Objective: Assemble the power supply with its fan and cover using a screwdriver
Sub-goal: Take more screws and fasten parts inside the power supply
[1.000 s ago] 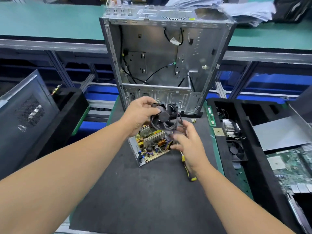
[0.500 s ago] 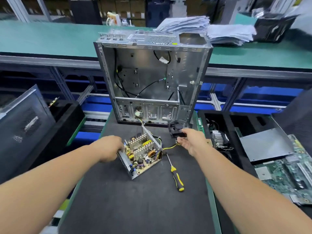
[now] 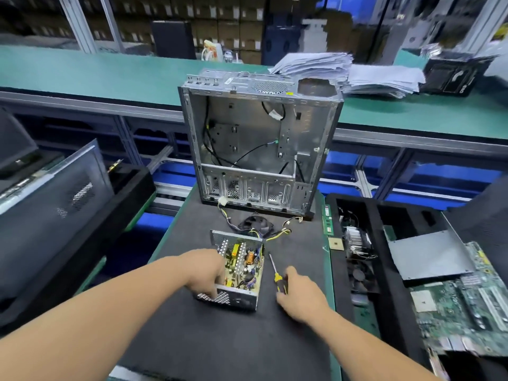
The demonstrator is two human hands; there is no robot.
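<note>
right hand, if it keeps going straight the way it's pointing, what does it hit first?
The right hand points up-left toward the yellow-and-black-handled screwdriver lying on the black mat. Its fingers are already at the handle, so that comes first; whether they touch it yet is unclear.

Mat (image 3: pixel 220 339) dark grey. Power supply (image 3: pixel 238 270): silver perforated casing, yellow-green board, orange coil, wires yellow and black. Fan (image 3: pixel 254 222) black. Screwdriver (image 3: pixel 277 273): yellow-and-black handle, silver shaft. Computer case (image 3: pixel 258 144) bare silver metal, black cables inside. Far bench (image 3: pixel 110 75) teal green. Paper stack (image 3: pixel 357 72) white. Motherboard (image 3: pixel 461 312) green. Foam tray (image 3: pixel 341 270) black.
</note>
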